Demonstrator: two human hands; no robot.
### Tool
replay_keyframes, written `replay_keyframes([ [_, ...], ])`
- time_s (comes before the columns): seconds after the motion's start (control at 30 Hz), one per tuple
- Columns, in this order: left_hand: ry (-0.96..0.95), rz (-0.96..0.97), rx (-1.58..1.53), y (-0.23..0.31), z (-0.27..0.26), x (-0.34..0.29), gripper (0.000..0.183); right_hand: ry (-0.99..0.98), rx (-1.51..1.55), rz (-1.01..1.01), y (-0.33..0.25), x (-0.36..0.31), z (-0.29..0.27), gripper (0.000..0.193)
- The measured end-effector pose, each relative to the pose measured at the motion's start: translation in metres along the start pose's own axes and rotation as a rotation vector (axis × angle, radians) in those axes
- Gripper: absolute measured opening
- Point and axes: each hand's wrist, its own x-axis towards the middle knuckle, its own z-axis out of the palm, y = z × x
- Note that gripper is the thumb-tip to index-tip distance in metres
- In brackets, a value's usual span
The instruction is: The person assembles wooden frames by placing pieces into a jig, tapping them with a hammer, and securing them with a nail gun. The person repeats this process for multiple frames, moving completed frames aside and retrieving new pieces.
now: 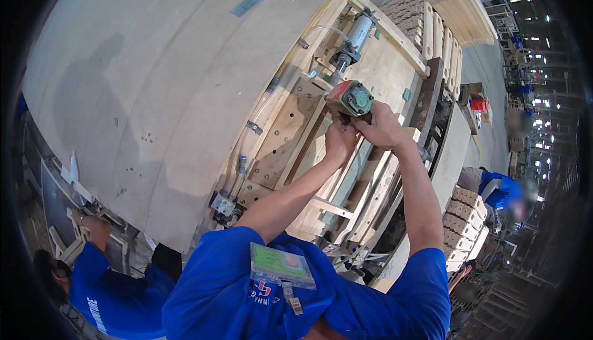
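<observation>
A red and green power driver (351, 99), looking like an air impact tool, is held over a wooden frame (333, 206) on the workbench. My right hand (386, 129) is closed round its grip. Just below the tool, my left hand (341, 139) is closed, its fingers pressed together close to the driver's underside. What those fingers pinch is hidden by the tool and the hand. Beyond the driver lies a silver pneumatic cylinder (359, 34), fixed to the wooden jig with its rod pointing toward the tool. A drilled plywood block (281, 133) sits left of the frame.
A wide pale panel (167, 93) spans the left. Stacked wooden slats (440, 37) stand beyond the bench at the far right. Nearer on the right are drilled wooden parts (463, 219). Co-workers in blue work at the lower left (117, 290) and right (501, 190).
</observation>
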Motion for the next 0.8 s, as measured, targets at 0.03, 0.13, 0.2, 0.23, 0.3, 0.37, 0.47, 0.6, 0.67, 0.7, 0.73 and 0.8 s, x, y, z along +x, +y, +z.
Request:
replay_keyframes([
  [0.03, -0.008, -0.002, 0.014, 0.011, 0.0, -0.004, 0.026, -0.005, -0.014, 0.016, 0.005, 0.0, 0.0, 0.035],
  [0.13, -0.01, -0.018, 0.068, 0.021, -0.003, -0.01, 0.026, -0.013, -0.032, 0.004, 0.005, 0.002, 0.001, 0.035],
  [0.2, -0.002, -0.022, 0.091, 0.024, -0.004, -0.011, 0.027, 0.005, 0.009, -0.03, 0.005, 0.001, 0.001, 0.035],
  [0.23, -0.014, -0.037, 0.11, 0.029, -0.004, -0.013, 0.027, 0.008, 0.009, -0.036, 0.01, 0.001, 0.001, 0.034],
  [0.3, -0.013, -0.026, 0.106, 0.029, -0.005, -0.014, 0.029, 0.009, 0.003, -0.056, 0.012, 0.003, 0.001, 0.033],
  [0.37, 0.011, 0.029, 0.06, 0.023, -0.004, -0.012, 0.034, -0.004, 0.026, -0.021, 0.007, 0.0, -0.001, 0.031],
  [0.47, 0.027, 0.047, 0.104, 0.034, -0.006, -0.029, 0.032, 0.04, 0.008, -0.072, -0.011, -0.02, -0.001, 0.029],
  [0.6, -0.053, -0.02, 0.111, 0.031, -0.025, -0.082, 0.036, 0.018, 0.147, -0.057, -0.026, -0.068, 0.011, 0.036],
  [0.67, -0.116, -0.05, 0.114, 0.027, -0.039, -0.111, 0.037, 0.111, 0.225, -0.161, -0.016, -0.096, 0.033, 0.033],
  [0.7, -0.132, -0.058, 0.116, 0.027, -0.049, -0.123, 0.037, 0.036, 0.313, 0.019, -0.023, -0.106, 0.035, 0.03],
  [0.73, -0.134, -0.054, 0.152, 0.027, -0.058, -0.133, 0.037, -0.039, 0.399, 0.199, -0.032, -0.116, 0.033, 0.028],
  [0.8, -0.141, -0.009, 0.269, 0.04, -0.073, -0.157, 0.038, 0.043, 0.757, 0.292, -0.032, -0.14, 0.051, 0.022],
])
